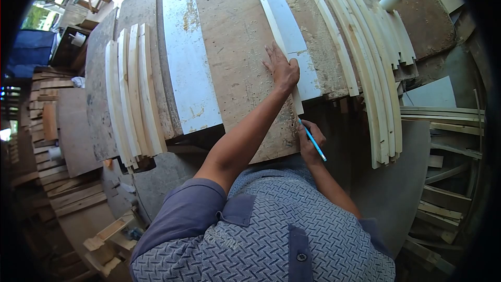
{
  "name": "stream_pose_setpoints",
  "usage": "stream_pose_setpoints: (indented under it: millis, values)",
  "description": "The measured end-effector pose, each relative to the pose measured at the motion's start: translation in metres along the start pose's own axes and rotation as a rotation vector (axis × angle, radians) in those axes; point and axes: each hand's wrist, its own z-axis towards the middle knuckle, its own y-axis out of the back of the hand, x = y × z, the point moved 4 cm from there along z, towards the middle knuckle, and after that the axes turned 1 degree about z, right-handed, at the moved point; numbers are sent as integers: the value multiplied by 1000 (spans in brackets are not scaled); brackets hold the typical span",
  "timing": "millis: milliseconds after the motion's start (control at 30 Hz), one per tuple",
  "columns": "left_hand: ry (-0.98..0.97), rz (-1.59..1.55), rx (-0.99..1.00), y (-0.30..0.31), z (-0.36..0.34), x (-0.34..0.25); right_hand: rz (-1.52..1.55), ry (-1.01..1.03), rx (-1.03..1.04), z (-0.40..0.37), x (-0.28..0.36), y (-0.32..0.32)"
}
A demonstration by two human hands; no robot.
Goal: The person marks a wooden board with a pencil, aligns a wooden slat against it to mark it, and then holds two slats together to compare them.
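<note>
A long pale wooden strip (273,21) runs lengthwise over the brown board (235,36) and the edge of a pale blue panel (309,81). My left hand (285,73) straddles this strip near its close end, thumb on the right side and fingers reaching over to the left, holding it against the surface. Just below the strip's end, my right hand (312,143) is closed around a light blue pencil (315,143). The pencil's upper end points toward the end of the strip, and part of the right fingers is hidden.
Several pale strips lie side by side on the right (368,73), and a shorter group (134,94) on the left. A white glue bottle with a red cap (391,0) lies at the upper right. Stacked wood (81,198) fills the floor at left.
</note>
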Motion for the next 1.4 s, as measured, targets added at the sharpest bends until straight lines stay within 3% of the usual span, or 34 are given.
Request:
stream_pose_setpoints:
  millis: [1400]
  values:
    - [-18,24,-7,0,0,3,-1,71,-13,-2,5,0]
